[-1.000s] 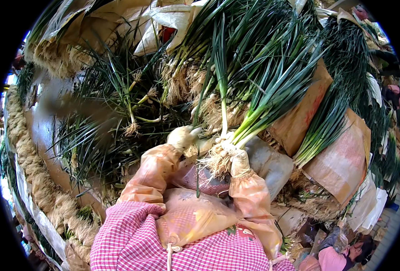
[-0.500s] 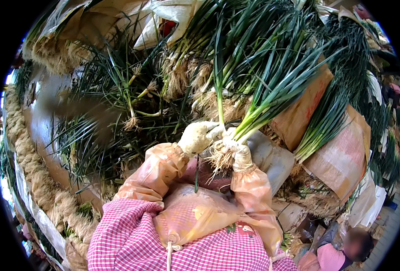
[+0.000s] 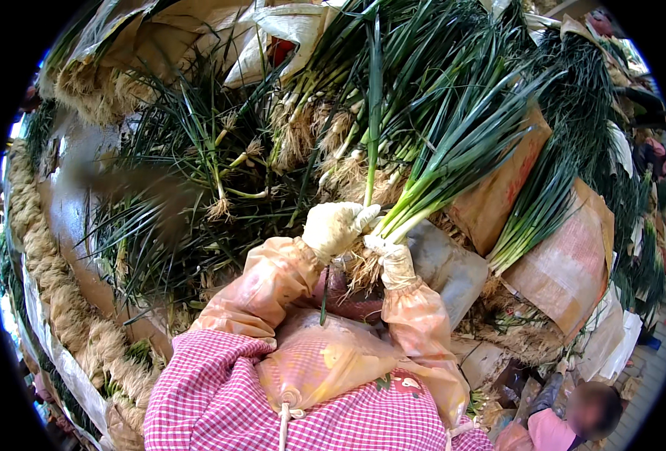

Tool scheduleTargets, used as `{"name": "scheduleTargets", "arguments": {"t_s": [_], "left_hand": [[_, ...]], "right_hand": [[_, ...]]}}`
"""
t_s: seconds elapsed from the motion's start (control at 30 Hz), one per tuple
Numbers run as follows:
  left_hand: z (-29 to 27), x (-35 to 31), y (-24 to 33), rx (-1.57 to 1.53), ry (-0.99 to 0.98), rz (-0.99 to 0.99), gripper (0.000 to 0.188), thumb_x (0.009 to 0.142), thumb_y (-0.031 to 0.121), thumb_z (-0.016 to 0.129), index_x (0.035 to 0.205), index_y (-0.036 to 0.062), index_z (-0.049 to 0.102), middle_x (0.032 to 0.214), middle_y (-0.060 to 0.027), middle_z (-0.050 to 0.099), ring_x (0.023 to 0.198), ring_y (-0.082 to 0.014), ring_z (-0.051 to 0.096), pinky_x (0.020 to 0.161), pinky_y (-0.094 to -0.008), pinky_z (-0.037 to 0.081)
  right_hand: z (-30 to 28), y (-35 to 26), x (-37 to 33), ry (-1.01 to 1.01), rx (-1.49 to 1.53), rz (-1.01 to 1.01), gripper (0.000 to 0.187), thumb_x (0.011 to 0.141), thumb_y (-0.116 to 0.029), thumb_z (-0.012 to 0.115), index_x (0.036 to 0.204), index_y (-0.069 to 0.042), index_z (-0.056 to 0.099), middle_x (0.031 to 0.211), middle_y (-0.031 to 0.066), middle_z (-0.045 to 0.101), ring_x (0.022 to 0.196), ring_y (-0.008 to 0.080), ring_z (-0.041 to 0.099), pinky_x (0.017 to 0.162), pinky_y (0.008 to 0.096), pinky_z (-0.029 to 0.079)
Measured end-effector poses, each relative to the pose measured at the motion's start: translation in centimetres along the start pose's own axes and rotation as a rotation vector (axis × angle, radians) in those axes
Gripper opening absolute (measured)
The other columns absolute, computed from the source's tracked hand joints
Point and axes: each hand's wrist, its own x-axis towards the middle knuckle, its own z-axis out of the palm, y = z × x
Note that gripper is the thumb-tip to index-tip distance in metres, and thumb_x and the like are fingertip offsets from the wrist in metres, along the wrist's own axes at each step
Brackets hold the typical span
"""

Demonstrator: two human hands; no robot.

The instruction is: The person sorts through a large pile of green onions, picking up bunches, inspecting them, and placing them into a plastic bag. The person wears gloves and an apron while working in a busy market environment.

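Observation:
My gloved left hand (image 3: 333, 230) is closed around the lower end of a single green onion (image 3: 373, 143), whose leaf stands nearly straight up. Just to its right, my gloved right hand (image 3: 393, 257) grips a bunch of green onions (image 3: 442, 179). The bunch's white stems start at the hand, its leaves fan to the upper right, and its pale roots (image 3: 364, 272) hang below. Both hands are close together in front of my apron (image 3: 325, 346). The fingertips of the left hand come near the bunch's stems; whether they touch cannot be made out.
Beyond my hands lies a large heap of green onions (image 3: 415, 83). Loose ones (image 3: 220, 177) are scattered to the left, next to a long row of stacked roots (image 3: 43, 233). Brown sacking (image 3: 569, 263) and another bunch (image 3: 532, 218) lie right. A person (image 3: 558, 425) is at lower right.
The single green onion in my left hand has tipped slightly right and more of its leaf shows. My left fingers have curled in closer. The bunch in my right hand has barely shifted.

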Motion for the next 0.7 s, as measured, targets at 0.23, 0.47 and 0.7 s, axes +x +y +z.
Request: {"name": "scheduleTargets", "arguments": {"t_s": [0.23, 0.47, 0.7], "left_hand": [[-0.6, -2.1, -1.7, -0.153, 0.030, -0.099, 0.024, 0.087, 0.032, 0.058, 0.080, 0.0109, 0.068, 0.068, -0.0115, 0.062, 0.056, -0.0163, 0.056, 0.056, -0.0304, 0.046], [-0.4, 7.6, 1.7, -0.793, -0.091, -0.101, 0.087, 0.074, 0.008, 0.071, 0.141, 0.0055, 0.016, 0.123, -0.0146, 0.052, 0.083, -0.0153, 0.062, 0.071, -0.0296, 0.051], [2.9, 14.9, 3.4, -1.000, -0.387, -0.074, 0.009, 0.080, 0.010, 0.059, 0.086, 0.0028, 0.063, 0.072, -0.0084, 0.060, 0.070, -0.0194, 0.059, 0.061, -0.0296, 0.048]], "right_hand": [[-0.5, 0.5, 0.4, -0.105, 0.198, -0.015, 0.029, 0.077, 0.000, 0.062, 0.104, 0.000, 0.053, 0.085, 0.0054, 0.057, 0.069, 0.0134, 0.057, 0.059, 0.0214, 0.048], [-2.8, -0.6, -1.3, -0.336, 0.319, 0.282, 0.063, 0.071, -0.012, 0.065, 0.128, -0.003, 0.039, 0.087, 0.0113, 0.056, 0.076, 0.0199, 0.057, 0.067, 0.0288, 0.049], [-4.6, -3.2, -10.6, -0.515, 0.503, 0.172, 0.093, 0.062, -0.012, 0.067, 0.142, -0.005, 0.022, 0.089, 0.0079, 0.051, 0.085, 0.0185, 0.048, 0.073, 0.0280, 0.041]]}}
